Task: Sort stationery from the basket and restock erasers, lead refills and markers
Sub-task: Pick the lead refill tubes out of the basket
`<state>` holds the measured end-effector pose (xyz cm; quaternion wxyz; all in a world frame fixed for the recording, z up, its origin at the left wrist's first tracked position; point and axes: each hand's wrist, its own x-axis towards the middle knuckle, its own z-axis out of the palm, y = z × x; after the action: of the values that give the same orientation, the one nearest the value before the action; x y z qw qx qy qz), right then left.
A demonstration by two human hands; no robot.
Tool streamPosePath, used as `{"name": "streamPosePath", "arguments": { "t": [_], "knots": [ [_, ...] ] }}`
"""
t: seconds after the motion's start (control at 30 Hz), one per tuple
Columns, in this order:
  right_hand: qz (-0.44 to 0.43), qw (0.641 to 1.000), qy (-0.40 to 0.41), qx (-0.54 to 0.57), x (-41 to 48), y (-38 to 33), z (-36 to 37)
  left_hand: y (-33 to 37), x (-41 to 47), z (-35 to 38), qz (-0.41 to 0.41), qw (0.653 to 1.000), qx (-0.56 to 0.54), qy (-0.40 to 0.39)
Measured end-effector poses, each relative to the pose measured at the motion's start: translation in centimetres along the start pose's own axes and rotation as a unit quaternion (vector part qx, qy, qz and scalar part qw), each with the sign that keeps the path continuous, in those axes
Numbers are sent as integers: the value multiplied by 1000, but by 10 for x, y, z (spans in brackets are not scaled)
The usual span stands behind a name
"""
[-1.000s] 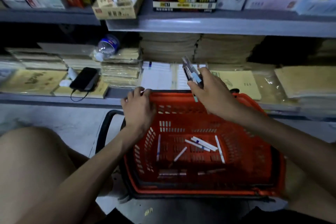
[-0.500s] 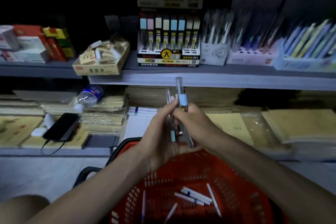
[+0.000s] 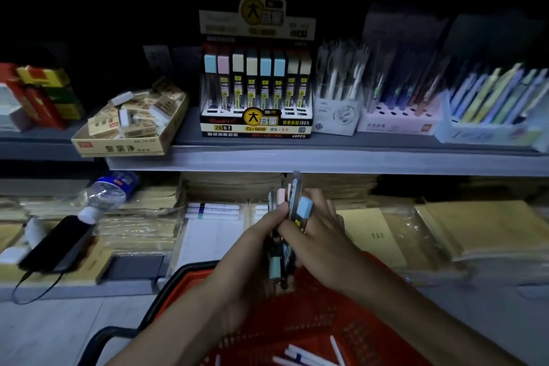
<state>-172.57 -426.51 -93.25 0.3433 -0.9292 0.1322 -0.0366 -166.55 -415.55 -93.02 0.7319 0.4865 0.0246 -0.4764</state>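
Both hands meet above the red basket [image 3: 332, 318] around a bunch of lead refill tubes [image 3: 292, 211] with pastel caps. My left hand [image 3: 252, 249] grips the bunch from the left, and my right hand [image 3: 318, 235] holds it from the right, fingers curled round the tubes. On the upper shelf straight ahead stands the lead refill display box [image 3: 255, 92], with a tilted carton of erasers [image 3: 133, 122] to its left. Several white marker-like sticks [image 3: 300, 355] lie in the basket bottom.
Pen displays [image 3: 401, 92] fill the upper shelf at right. The lower shelf holds stacks of yellow notebooks [image 3: 445, 229], a water bottle [image 3: 104, 196] lying down, and a black phone [image 3: 56, 244] with a cable. Red boxes [image 3: 35, 95] stand far left.
My left hand left the basket rim and joined the right on the refill tubes. The view tilted up from the basket toward the upper shelf.
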Motion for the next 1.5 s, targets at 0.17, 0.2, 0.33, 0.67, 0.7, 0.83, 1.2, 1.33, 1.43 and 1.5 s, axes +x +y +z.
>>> {"name": "streamPosePath", "arguments": {
  "t": [0.17,0.2,0.33,0.67,0.7,0.83,1.2,1.33,1.43,1.5],
  "knots": [
    [51,952,-99,284,-2,-6,-16,0,-6,-4,93,994,-5,-54],
    [63,943,-113,306,-3,-7,-20,-2,-8,-1,112,991,47,-58],
    [62,900,-136,409,-7,-5,-24,-14,-14,0,103,989,89,-61],
    [19,965,123,229,-6,-3,-19,-8,-19,-5,226,958,175,-28],
    [12,968,158,197,-5,-3,-19,-7,-18,-6,233,953,195,-10],
    [36,933,106,342,-8,-12,-21,1,-17,-11,276,932,228,54],
    [-65,911,230,336,-4,-36,-49,24,-10,-22,362,899,233,80],
    [-114,922,289,230,13,-45,-77,30,-7,-31,329,922,171,108],
    [-148,928,298,166,39,-49,-94,36,-7,-30,313,933,143,106],
    [-167,929,296,146,58,-49,-98,38,-8,-30,310,936,133,102]
  ]
}}
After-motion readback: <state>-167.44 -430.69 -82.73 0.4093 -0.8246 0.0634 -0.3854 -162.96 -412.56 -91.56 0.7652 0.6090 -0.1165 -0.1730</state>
